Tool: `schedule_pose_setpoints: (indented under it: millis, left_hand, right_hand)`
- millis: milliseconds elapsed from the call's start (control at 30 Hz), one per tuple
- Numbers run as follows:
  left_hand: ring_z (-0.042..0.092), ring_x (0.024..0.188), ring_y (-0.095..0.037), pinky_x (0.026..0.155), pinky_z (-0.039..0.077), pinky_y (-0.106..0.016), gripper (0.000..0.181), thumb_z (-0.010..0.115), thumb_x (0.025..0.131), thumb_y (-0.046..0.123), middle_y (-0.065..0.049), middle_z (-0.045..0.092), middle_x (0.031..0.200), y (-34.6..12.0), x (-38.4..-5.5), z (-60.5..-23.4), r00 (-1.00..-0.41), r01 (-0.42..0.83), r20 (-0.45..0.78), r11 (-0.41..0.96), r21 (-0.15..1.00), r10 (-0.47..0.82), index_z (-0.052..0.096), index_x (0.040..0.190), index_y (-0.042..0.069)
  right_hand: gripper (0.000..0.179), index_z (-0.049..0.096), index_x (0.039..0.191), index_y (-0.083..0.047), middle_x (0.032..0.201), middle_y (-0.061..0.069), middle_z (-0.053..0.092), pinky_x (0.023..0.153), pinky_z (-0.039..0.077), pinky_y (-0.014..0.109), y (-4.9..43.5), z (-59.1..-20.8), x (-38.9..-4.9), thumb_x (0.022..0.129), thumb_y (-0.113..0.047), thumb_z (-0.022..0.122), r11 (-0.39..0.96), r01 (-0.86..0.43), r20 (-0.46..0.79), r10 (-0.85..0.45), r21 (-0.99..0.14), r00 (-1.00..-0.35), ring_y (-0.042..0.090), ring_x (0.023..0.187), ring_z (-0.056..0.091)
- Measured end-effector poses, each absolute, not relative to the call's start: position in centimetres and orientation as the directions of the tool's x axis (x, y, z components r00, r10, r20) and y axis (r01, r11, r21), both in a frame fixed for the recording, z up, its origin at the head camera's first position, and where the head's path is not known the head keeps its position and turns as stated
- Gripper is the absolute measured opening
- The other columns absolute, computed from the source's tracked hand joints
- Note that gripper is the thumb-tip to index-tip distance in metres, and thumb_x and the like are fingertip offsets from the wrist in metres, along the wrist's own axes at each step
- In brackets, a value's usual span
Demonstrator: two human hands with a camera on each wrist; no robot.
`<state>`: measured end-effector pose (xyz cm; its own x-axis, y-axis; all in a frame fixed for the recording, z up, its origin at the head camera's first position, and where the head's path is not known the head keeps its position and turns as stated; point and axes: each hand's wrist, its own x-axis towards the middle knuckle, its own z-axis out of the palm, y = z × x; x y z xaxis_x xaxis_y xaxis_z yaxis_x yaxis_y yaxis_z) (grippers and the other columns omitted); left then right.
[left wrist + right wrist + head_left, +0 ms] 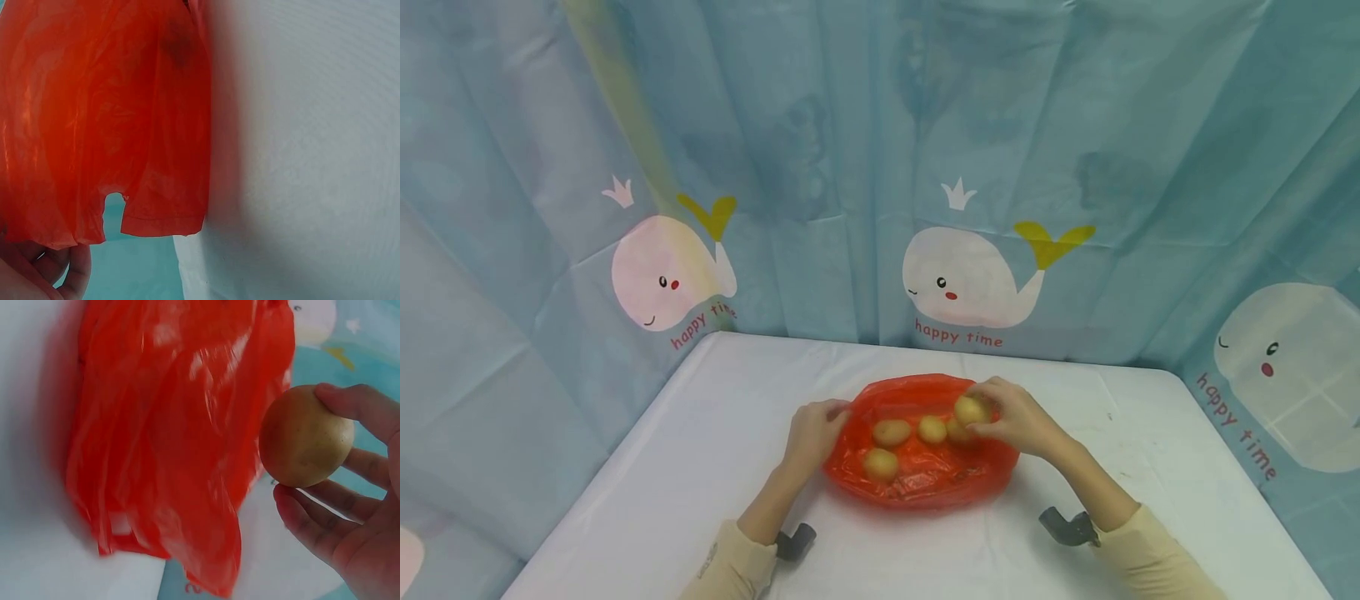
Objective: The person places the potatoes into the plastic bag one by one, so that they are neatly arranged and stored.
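A red plastic bag [917,487] lies spread open on the table, with several potatoes [892,432] inside it. At its left side, my left hand [812,435] pinches the bag's rim; the left wrist view shows those fingers [76,272] curled at the edge of the plastic. Over the bag's right side, my right hand [1021,421] holds a round yellowish potato [305,436] between thumb and fingers. In the head view this potato partly covers another potato [957,432] in the bag.
White cloth covers the table [722,400]. Behind it hangs a blue curtain [865,167] printed with whales. Dark curved pieces stick out by the left wrist [796,542] and the right wrist [1067,527].
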<state>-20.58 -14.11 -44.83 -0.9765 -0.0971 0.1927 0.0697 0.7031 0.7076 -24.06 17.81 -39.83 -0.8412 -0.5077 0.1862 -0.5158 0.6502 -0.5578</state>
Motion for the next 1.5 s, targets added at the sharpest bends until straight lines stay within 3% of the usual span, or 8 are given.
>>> schedule_pose_setpoints:
  millis: [300,533,967,1233,1500]
  left_hand:
    - [0.069,0.099,-0.026,0.088,0.059,-0.042,0.022,0.065,0.093,0.018,-0.009,0.075,0.104,-14.2,-20.9,-44.8,-0.975,0.082,0.204,0.701,0.709,-0.092,0.073,0.11,0.007]
    - [0.069,0.101,-0.026,0.088,0.059,-0.041,0.023,0.065,0.093,0.018,-0.009,0.075,0.106,-14.1,-20.9,-44.9,-0.98,0.059,0.176,0.7,0.712,-0.096,0.073,0.112,0.008]
    - [0.069,0.101,-0.028,0.089,0.058,-0.043,0.021,0.066,0.092,0.017,-0.01,0.075,0.104,-14.1,-20.9,-44.9,-0.976,0.075,0.196,0.707,0.703,-0.091,0.074,0.11,0.007]
    - [0.069,0.103,-0.027,0.09,0.058,-0.042,0.023,0.066,0.093,0.018,-0.009,0.075,0.105,-14.1,-20.9,-44.7,-0.977,0.076,0.192,0.702,0.708,-0.089,0.073,0.111,0.008]
    - [0.069,0.104,-0.027,0.091,0.057,-0.043,0.023,0.066,0.093,0.019,-0.009,0.075,0.107,-14.2,-20.9,-44.7,-0.981,0.061,0.173,0.704,0.707,-0.088,0.073,0.112,0.008]
  right_hand:
    - [0.041,0.067,0.115,-0.013,0.104,-0.002,0.065,0.082,0.055,0.034,15.9,-40.6,-23.7,0.078,-0.022,0.081,0.643,-0.546,0.178,-0.547,-0.537,-0.818,0.015,0.096,0.058]
    - [0.042,0.067,0.118,-0.018,0.108,-0.005,0.063,0.078,0.054,0.027,14.5,-41.6,-23.3,0.079,-0.022,0.079,0.669,-0.514,0.095,-0.557,-0.537,-0.825,0.011,0.096,0.057]
    - [0.043,0.065,0.121,-0.019,0.116,-0.005,0.064,0.089,0.057,0.041,13.5,-43.1,-23.3,0.081,-0.028,0.079,0.676,-0.496,0.026,-0.577,-0.545,-0.816,0.017,0.109,0.057]
    - [0.046,0.064,0.124,-0.022,0.114,-0.006,0.062,0.085,0.058,0.035,12.9,-43.4,-23.3,0.081,-0.03,0.079,0.693,-0.472,-0.027,-0.577,-0.545,-0.817,0.014,0.105,0.056]
    - [0.051,0.063,0.127,-0.019,0.123,0.001,0.062,0.089,0.058,0.043,12.0,-43.6,-22.8,0.08,-0.031,0.079,0.714,-0.495,-0.053,-0.594,-0.495,-0.803,0.021,0.112,0.057]
